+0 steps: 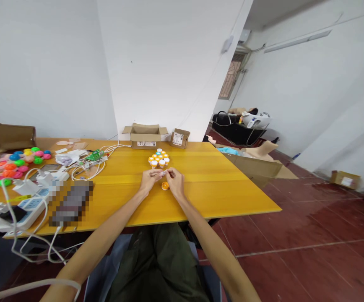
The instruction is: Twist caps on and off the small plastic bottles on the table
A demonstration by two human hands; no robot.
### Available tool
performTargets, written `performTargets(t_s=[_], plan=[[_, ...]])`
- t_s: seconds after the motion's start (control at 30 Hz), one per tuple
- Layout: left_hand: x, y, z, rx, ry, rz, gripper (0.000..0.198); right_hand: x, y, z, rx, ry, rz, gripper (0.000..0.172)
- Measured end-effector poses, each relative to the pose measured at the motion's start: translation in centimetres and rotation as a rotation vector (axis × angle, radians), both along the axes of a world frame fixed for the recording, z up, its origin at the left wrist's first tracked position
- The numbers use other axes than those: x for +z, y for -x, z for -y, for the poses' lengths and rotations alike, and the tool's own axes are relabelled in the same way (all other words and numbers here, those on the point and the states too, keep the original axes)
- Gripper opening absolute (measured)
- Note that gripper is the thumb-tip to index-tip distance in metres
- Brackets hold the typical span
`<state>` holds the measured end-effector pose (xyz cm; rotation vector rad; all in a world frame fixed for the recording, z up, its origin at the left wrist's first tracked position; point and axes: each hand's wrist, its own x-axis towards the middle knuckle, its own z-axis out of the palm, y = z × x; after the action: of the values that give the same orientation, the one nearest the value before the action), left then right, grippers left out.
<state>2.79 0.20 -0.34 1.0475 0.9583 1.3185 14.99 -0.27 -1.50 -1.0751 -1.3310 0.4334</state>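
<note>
My left hand (pixel 149 179) and my right hand (pixel 175 181) meet over the middle of the table. Pinched between their fingertips is a small white piece with dark and reddish specks (pixel 162 173), too small to name. Just below the fingers stands a little orange cup with a pale rim (pixel 165 186), its inside showing. Beyond the hands, several small orange jars with white lids (pixel 159 158) are grouped closely together; one lid looks bluish.
Behind the jars are an open cardboard box (pixel 145 136) and a smaller carton (pixel 180 138). Power strips (pixel 32 205) with cables, a blurred-out dark device (pixel 71 204) and colourful plastic balls (pixel 10 167) crowd the left of the yellow table (pixel 226 188). A large cardboard box (pixel 254 165) adjoins its right side.
</note>
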Motion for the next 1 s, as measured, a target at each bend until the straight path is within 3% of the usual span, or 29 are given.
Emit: performTargets(t_s=[0.23, 0.47, 1.0], plan=[[0.03, 0.32, 0.01, 0.003, -0.009, 0.036, 0.033, -0.09, -0.16, 0.08, 0.141, -0.027, -0.005, 0.016], [-0.02, 0.21, -0.01, -0.015, -0.014, 0.077, 0.031, 0.00, -0.31, 0.45, 0.111, -0.093, 0.109, 0.019], [-0.33, 0.16, -0.14, 0.008, -0.111, 0.008, 0.033, 0.00, -0.14, 0.61, 0.088, -0.035, 0.137, 0.022]])
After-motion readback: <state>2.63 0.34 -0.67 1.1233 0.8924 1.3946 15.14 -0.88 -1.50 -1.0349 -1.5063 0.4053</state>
